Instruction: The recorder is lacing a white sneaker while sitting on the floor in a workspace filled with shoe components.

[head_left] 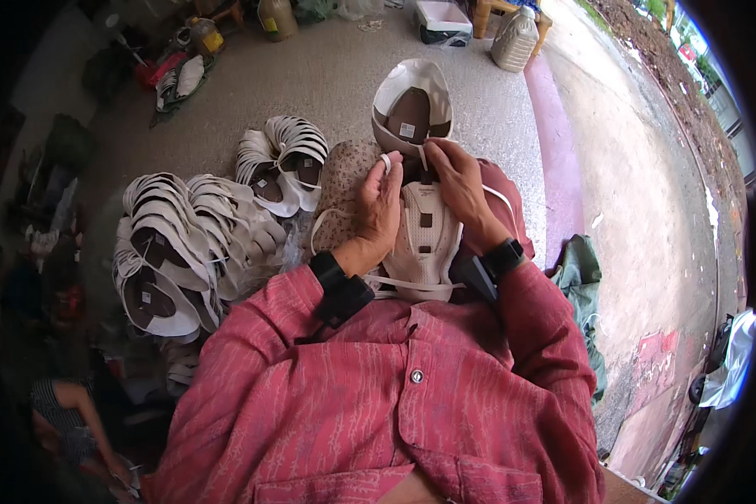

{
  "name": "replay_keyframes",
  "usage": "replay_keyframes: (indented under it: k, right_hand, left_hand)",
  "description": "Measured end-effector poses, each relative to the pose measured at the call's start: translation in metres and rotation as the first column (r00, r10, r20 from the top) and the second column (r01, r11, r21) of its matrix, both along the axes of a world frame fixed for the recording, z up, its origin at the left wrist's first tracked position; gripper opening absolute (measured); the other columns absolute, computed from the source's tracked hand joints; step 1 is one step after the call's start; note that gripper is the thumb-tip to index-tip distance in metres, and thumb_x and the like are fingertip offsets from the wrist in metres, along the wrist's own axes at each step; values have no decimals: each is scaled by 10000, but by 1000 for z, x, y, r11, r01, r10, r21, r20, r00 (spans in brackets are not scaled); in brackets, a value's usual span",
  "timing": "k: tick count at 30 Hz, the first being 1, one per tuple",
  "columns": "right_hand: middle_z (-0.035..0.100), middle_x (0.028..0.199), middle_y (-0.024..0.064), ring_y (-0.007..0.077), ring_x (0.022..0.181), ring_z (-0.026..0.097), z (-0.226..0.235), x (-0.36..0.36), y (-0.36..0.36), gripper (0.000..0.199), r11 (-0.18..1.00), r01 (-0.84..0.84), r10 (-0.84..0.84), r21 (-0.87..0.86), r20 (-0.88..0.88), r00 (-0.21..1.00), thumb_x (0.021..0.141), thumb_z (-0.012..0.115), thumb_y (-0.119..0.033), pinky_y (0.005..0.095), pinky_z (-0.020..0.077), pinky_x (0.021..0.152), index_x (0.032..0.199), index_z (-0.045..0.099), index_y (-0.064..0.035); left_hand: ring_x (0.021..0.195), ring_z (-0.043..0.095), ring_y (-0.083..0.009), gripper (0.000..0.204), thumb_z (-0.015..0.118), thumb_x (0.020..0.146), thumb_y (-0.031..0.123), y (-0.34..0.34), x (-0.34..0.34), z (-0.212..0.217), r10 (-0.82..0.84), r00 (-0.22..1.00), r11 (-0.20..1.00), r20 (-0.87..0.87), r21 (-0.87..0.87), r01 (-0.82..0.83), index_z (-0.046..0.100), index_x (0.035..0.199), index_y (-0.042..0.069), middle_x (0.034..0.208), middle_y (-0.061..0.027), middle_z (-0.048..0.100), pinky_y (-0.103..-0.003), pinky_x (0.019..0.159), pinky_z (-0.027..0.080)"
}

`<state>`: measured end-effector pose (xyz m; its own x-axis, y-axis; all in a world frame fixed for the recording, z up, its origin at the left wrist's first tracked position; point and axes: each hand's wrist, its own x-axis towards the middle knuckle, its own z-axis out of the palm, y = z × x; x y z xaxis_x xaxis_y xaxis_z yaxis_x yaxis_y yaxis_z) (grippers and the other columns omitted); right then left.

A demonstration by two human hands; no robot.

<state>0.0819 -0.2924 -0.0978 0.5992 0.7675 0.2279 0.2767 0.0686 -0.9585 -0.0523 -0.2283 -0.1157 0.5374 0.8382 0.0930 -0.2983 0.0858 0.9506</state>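
Grey floor [332,92] is seen around the work, and stacked pale shoe uppers [172,290] are laid on it at the left. One shoe upper [424,267] is placed over the lap, between the hands, with its open collar turned away from the body. By the grip of the right hand [459,186], a white lace [423,157] seems to be pinched beside the collar. Around a finger of the left hand [380,206] a white band is looped; whether this grip is pressed together cannot be told. Probably the upper is light, soft and not slippery; the perforated front may be bent easily, so it is best held by the firmer collar edge. Inside the collar a small white label [407,130] is seen, too small to be read; small lettering is printed on the front.
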Motion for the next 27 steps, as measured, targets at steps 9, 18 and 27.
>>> replay_keyframes:
  k: [9,18,27]
  right_hand:
    - [689,1041,80,129,917,663,8,-24,-100,277,974,131,-84,186,-241,967,964,613,-41,216,533,795,1236,594,7]
    - [657,837,15,72,761,576,-3,-65,-136,83,990,-137,135,-31,-64,989,891,701,-37,237,475,678,960,671,-2]
    - [671,774,76,104,679,602,-4,-67,-137,119,979,-117,116,-167,-17,993,881,723,-94,259,476,596,930,697,11]
  left_hand:
    - [661,555,-27,308,570,1015,227,23,-52,51,-29,990,997,136,70,19,616,1253,37,846,24,641,-179,572,436]
    - [848,513,-92,157,765,845,92,8,-75,33,-516,745,717,-423,262,646,718,977,20,907,28,493,-226,751,415]
    - [922,492,-110,175,806,791,92,2,-74,26,-459,763,656,-455,406,637,739,940,28,962,9,421,-233,807,429]
